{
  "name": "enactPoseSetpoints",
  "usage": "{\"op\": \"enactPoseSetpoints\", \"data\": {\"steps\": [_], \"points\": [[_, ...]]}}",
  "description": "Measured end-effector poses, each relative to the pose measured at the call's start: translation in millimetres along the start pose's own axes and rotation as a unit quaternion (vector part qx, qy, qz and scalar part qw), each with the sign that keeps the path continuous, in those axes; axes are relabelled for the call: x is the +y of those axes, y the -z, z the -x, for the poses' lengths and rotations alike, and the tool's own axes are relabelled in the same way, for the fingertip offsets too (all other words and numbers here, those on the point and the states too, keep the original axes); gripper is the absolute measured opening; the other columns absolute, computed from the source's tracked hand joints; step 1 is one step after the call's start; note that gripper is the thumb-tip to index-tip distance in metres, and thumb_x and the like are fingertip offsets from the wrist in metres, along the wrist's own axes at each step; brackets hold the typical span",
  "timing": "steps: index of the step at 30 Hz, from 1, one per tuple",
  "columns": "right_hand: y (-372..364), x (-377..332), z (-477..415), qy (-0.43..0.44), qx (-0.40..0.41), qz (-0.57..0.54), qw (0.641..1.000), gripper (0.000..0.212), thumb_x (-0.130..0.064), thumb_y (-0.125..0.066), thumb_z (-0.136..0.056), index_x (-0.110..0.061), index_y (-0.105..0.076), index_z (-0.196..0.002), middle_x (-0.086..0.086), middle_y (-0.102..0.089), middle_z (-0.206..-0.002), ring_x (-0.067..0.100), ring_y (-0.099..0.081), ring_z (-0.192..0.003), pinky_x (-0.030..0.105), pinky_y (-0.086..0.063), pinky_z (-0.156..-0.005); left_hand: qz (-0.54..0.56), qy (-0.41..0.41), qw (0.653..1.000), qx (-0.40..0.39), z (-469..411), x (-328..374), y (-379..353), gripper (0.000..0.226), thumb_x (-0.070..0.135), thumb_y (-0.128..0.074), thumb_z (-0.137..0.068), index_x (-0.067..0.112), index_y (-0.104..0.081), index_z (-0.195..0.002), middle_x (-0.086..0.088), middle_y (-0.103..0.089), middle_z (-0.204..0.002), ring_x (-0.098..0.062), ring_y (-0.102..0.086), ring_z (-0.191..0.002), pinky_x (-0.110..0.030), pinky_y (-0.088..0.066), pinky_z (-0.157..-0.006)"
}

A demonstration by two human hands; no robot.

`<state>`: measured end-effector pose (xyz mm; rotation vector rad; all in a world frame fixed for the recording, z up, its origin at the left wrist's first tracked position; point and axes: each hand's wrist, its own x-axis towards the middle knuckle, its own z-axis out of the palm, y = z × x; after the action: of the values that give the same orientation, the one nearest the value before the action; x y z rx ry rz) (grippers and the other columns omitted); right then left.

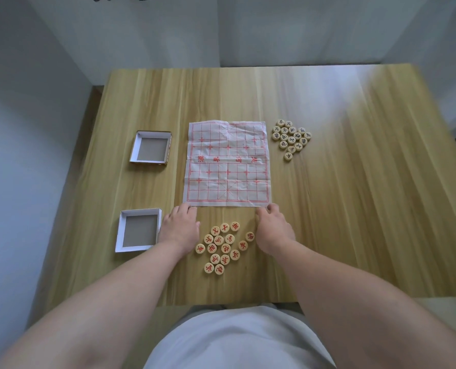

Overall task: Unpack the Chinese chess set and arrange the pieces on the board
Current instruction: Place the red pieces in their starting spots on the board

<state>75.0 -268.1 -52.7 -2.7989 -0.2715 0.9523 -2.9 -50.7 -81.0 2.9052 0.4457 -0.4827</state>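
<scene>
A creased paper chess board [228,163] with red grid lines lies flat in the middle of the wooden table [354,195], no pieces on it. My left hand [180,227] touches its near left corner and my right hand [273,227] its near right corner; whether the fingers pinch the paper cannot be told. Between my hands, close to me, lies a cluster of several round wooden pieces with red characters [222,247]. Several pieces with black characters [290,138] sit in a group off the board's far right corner.
Two open box halves stand left of the board: one [151,147] beside its far half, the other [139,230] next to my left hand. White walls rise behind and left of the table. My white shirt fills the bottom of the view.
</scene>
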Motion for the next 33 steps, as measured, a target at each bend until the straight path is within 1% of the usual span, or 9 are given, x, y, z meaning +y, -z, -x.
{"op": "enactPoseSetpoints", "data": {"steps": [2, 4, 11, 16, 20, 24, 26, 28, 33], "points": [[-6.1, -1.6, 4.0, -0.004, -0.001, -0.009, 1.0, 0.062, 0.004, -0.046, -0.086, -0.02, -0.042, -0.143, 0.007, -0.029, -0.15, 0.03, -0.048, -0.121, 0.043, -0.049, -0.095, 0.02, 0.001, 1.0, 0.012, 5.2, 1.2, -1.6, 0.038, 0.031, -0.05, -0.099, 0.015, -0.051, -0.134, -0.003, -0.052, -0.131, -0.022, -0.049, -0.12, -0.037, -0.04, -0.103], [-12.8, -4.1, 9.8, -0.011, 0.001, -0.017, 1.0, 0.063, 0.006, -0.046, -0.086, -0.02, -0.043, -0.143, 0.006, -0.032, -0.145, 0.028, -0.05, -0.117, 0.043, -0.051, -0.094, 0.063, 0.012, 0.998, -0.005, 10.9, 2.1, -4.1, 0.036, 0.031, -0.051, -0.099, 0.018, -0.053, -0.132, -0.002, -0.055, -0.126, -0.022, -0.051, -0.118, -0.037, -0.044, -0.1], [-36.9, -7.6, 26.0, -0.056, 0.006, -0.074, 0.996, 0.059, 0.006, -0.047, -0.088, -0.022, -0.043, -0.14, 0.005, -0.036, -0.14, 0.025, -0.055, -0.104, 0.04, -0.056, -0.083, 0.15, 0.061, 0.985, -0.054, 28.9, -0.3, -16.8, 0.03, 0.033, -0.053, -0.098, 0.021, -0.056, -0.125, 0.002, -0.056, -0.122, -0.02, -0.058, -0.104, -0.038, -0.053, -0.087], [-50.1, -9.8, 35.5, -0.079, 0.017, -0.09, 0.993, 0.056, 0.004, -0.044, -0.088, -0.023, -0.042, -0.137, 0.004, -0.036, -0.139, 0.027, -0.055, -0.098, 0.037, -0.05, -0.074, 0.18, 0.065, 0.98, -0.058, 38.2, -4.2, -22.5, 0.033, 0.033, -0.054, -0.098, 0.02, -0.054, -0.129, 0.001, -0.054, -0.127, -0.021, -0.058, -0.106, -0.038, -0.053, -0.089], [-60.0, -9.5, 43.0, -0.086, 0.029, -0.088, 0.992, 0.062, 0.006, -0.043, -0.088, -0.025, -0.037, -0.141, 0.006, -0.036, -0.139, 0.026, -0.051, -0.095, 0.037, -0.048, -0.072, 0.193, 0.049, 0.978, -0.068, 44.9, -8.7, -25.3, 0.046, 0.041, -0.057, -0.094, 0.022, -0.05, -0.135, 0.001, -0.051, -0.13, -0.02, -0.058, -0.109, -0.041, -0.053, -0.091], [-67.8, -8.8, 50.9, -0.09, 0.03, -0.087, 0.992, 0.067, 0.006, -0.047, -0.087, -0.025, -0.031, -0.144, 0.007, -0.035, -0.138, 0.029, -0.055, -0.103, 0.04, -0.05, -0.076, 0.171, 0.005, 0.982, -0.081, 55.9, -11.1, -27.4, 0.08, 0.059, -0.065, -0.084, 0.023, -0.033, -0.148, 0.002, -0.039, -0.141, -0.02, -0.051, -0.124, -0.038, -0.051, -0.095], [-71.6, -9.7, 56.3, -0.081, 0.034, -0.075, 0.993, 0.067, 0.007, -0.048, -0.086, -0.025, -0.032, -0.143, 0.007, -0.036, -0.136, 0.029, -0.056, -0.101, 0.042, -0.054, -0.08, 0.153, -0.018, 0.985, -0.081, 61.1, -11.0, -28.6, 0.091, 0.063, -0.068, -0.08, 0.023, -0.027, -0.151, 0.003, -0.035, -0.144, -0.019, -0.045, -0.13, -0.037, -0.049, -0.098], [-75.0, -10.9, 60.6, -0.061, 0.037, -0.062, 0.996, 0.063, 0.005, -0.048, -0.087, -0.025, -0.035, -0.141, 0.006, -0.037, -0.132, 0.028, -0.056, -0.099, 0.041, -0.054, -0.079, 0.152, -0.025, 0.985, -0.08, 64.6, -11.3, -31.8, 0.095, 0.063, -0.069, -0.079, 0.023, -0.025, -0.152, 0.003, -0.033, -0.146, -0.019, -0.042, -0.132, -0.037, -0.047, -0.101], [-79.9, -15.5, 63.0, -0.011, 0.032, -0.046, 0.998, 0.045, -0.007, -0.049, -0.094, -0.03, -0.044, -0.132, 0.001, -0.041, -0.124, 0.025, -0.057, -0.093, 0.037, -0.049, -0.067, 0.162, -0.028, 0.985, -0.062, 70.9, -13.4, -38.6, 0.091, 0.063, -0.069, -0.079, 0.022, -0.03, -0.149, 0.003, -0.036, -0.142, -0.018, -0.044, -0.13, -0.035, -0.044, -0.105]]}}
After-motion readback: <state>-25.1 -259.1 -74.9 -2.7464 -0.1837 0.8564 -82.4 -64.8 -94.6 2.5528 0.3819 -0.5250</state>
